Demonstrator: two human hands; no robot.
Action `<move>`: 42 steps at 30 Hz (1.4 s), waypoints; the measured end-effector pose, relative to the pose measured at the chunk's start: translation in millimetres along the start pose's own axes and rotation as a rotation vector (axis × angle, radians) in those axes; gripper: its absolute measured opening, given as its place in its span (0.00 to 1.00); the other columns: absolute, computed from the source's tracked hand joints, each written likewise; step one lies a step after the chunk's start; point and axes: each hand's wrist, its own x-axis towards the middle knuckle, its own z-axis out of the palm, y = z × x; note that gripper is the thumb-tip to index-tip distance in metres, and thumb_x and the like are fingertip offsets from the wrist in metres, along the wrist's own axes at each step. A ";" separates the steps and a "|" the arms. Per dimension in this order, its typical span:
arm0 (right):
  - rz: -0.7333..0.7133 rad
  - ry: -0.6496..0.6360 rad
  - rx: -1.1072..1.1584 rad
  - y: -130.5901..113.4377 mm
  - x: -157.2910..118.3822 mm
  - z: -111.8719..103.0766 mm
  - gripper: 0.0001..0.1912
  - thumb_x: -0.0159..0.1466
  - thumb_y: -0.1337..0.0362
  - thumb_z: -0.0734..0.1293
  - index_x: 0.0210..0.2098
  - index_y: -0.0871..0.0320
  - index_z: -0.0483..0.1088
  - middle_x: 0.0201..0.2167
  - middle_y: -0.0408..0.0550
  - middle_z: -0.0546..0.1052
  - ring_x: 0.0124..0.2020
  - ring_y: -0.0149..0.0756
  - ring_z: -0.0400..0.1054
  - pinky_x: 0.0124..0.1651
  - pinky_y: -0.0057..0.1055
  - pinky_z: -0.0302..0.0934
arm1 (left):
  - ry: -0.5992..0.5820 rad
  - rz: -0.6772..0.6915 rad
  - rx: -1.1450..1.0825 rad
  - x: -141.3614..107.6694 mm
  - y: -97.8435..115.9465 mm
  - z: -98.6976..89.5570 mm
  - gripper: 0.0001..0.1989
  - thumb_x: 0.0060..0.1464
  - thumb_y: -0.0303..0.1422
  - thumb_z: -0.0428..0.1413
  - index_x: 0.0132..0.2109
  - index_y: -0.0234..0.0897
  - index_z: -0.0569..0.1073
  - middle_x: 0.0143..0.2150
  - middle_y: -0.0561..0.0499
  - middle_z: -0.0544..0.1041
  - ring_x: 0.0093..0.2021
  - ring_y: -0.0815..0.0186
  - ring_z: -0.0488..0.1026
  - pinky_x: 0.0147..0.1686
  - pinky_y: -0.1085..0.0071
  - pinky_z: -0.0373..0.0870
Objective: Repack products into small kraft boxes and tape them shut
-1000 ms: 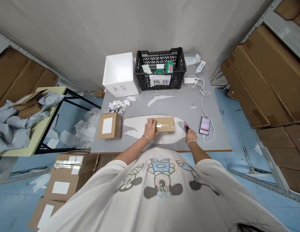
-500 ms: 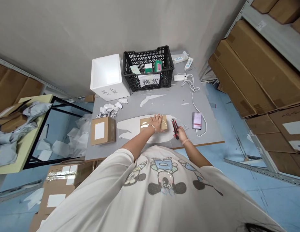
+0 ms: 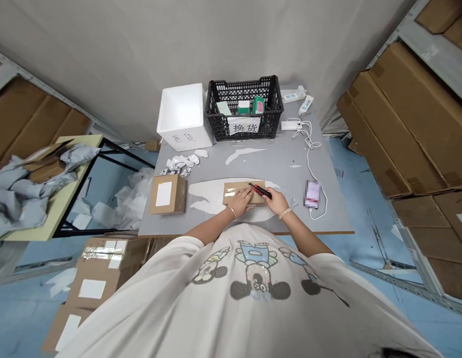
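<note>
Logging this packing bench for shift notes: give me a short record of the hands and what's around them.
Left hand: resting on a taped cardboard box
Right hand: holding a red-and-black box cutter above that box
Beside: second cardboard box; blurred phone on a white cable
Behind: black plastic crate; white foam box

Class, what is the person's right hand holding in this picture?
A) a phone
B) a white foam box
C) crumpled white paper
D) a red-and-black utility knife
D: the right hand closes around a red-and-black utility knife, held over a flat brown cardboard parcel that the left hand rests on.
</note>
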 end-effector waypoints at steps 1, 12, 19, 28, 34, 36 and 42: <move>-0.030 -0.043 -0.091 -10.8 5.9 -1.3 0.16 0.67 0.59 0.60 0.51 0.56 0.70 0.41 0.51 0.80 0.42 0.41 0.73 0.44 0.32 0.63 | 0.029 0.014 0.002 -14.0 -6.4 2.1 0.34 0.59 0.39 0.55 0.68 0.34 0.56 0.69 0.35 0.58 0.70 0.50 0.51 0.66 0.50 0.52; -0.321 -0.364 -0.654 -111.1 68.3 27.4 0.16 0.70 0.59 0.59 0.52 0.56 0.71 0.48 0.56 0.77 0.47 0.43 0.71 0.47 0.33 0.60 | 0.162 -0.226 0.046 -79.1 -37.9 6.1 0.20 0.62 0.24 0.46 0.60 0.34 0.65 0.61 0.38 0.68 0.63 0.58 0.63 0.62 0.57 0.63; -0.370 -0.390 -0.719 -122.2 71.0 28.7 0.19 0.70 0.61 0.57 0.57 0.53 0.70 0.47 0.56 0.77 0.45 0.43 0.71 0.45 0.33 0.59 | 0.090 -0.251 0.045 -71.7 -31.0 0.8 0.19 0.61 0.21 0.46 0.58 0.32 0.66 0.61 0.37 0.68 0.62 0.59 0.63 0.61 0.61 0.61; -0.434 -0.445 -0.799 -129.2 58.4 25.6 0.22 0.71 0.57 0.56 0.62 0.52 0.66 0.43 0.58 0.75 0.45 0.45 0.70 0.45 0.34 0.56 | 0.071 -0.257 0.030 -71.1 -26.3 -3.0 0.17 0.61 0.21 0.46 0.56 0.32 0.67 0.58 0.36 0.68 0.61 0.58 0.63 0.58 0.60 0.64; -0.415 -0.443 -0.807 -125.3 53.9 25.1 0.24 0.72 0.58 0.55 0.65 0.50 0.62 0.46 0.59 0.74 0.45 0.44 0.70 0.46 0.34 0.55 | 0.065 -0.256 0.056 -71.4 -28.2 -3.1 0.16 0.62 0.21 0.45 0.54 0.33 0.68 0.57 0.38 0.69 0.59 0.58 0.65 0.55 0.61 0.66; -0.415 -0.428 -0.807 -122.6 52.9 23.6 0.24 0.72 0.58 0.55 0.66 0.48 0.59 0.46 0.58 0.74 0.45 0.44 0.69 0.46 0.34 0.55 | 0.076 -0.245 0.057 -71.7 -28.8 -3.1 0.16 0.62 0.22 0.45 0.55 0.34 0.68 0.57 0.39 0.69 0.59 0.59 0.65 0.56 0.61 0.66; -0.417 -0.413 -0.804 -118.1 52.8 22.7 0.24 0.72 0.59 0.55 0.66 0.47 0.59 0.45 0.56 0.74 0.45 0.43 0.69 0.46 0.33 0.55 | 0.080 -0.248 0.049 -71.5 -29.2 -3.7 0.18 0.61 0.21 0.46 0.56 0.36 0.67 0.57 0.40 0.70 0.59 0.59 0.65 0.57 0.61 0.65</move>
